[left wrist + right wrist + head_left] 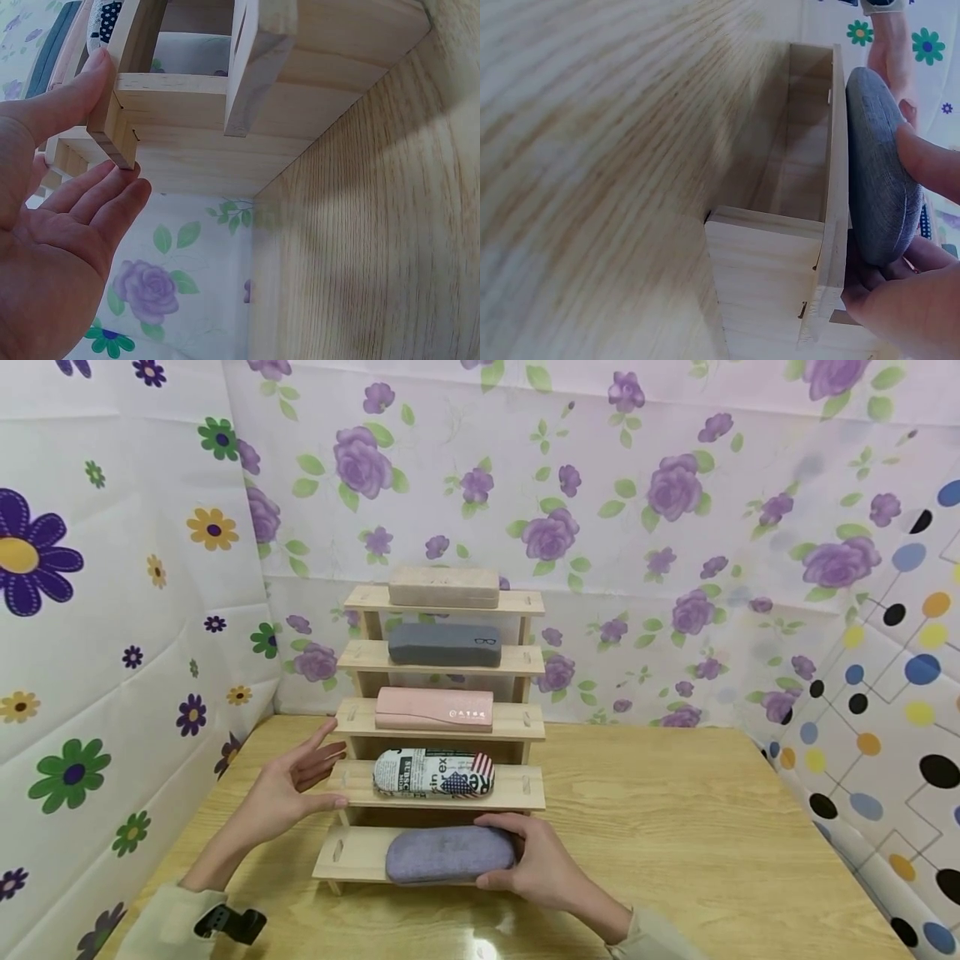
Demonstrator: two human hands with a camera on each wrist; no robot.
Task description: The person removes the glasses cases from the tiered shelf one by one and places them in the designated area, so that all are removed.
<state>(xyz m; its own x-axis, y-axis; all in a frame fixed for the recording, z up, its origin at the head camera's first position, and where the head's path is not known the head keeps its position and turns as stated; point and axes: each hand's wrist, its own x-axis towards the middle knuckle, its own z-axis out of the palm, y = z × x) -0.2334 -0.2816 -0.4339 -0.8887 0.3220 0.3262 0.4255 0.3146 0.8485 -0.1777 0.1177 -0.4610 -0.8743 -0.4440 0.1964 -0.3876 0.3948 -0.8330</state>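
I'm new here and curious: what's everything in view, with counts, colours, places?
Rack: one, pale wood, on table
Top case: one, beige, highest step
Second case: one, slate, second step
Middle case: one, pink, middle step
Fourth case: one, printed white, fourth step
Bottom case: one, greyish purple, lowest step
Table: one, light wood, under rack
Sheets: three, patterned white, left, back, right
Band: one, black, left sleeve
Sleeves: two, pale, lower edge
Left hand: one, bare, rack's left side
Right hand: one, bare, holding bottom case

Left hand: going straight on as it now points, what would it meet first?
Likely the left end of the wooden rack; the thumb of the left hand seems to touch it, though the other fingers' depth is unclear.
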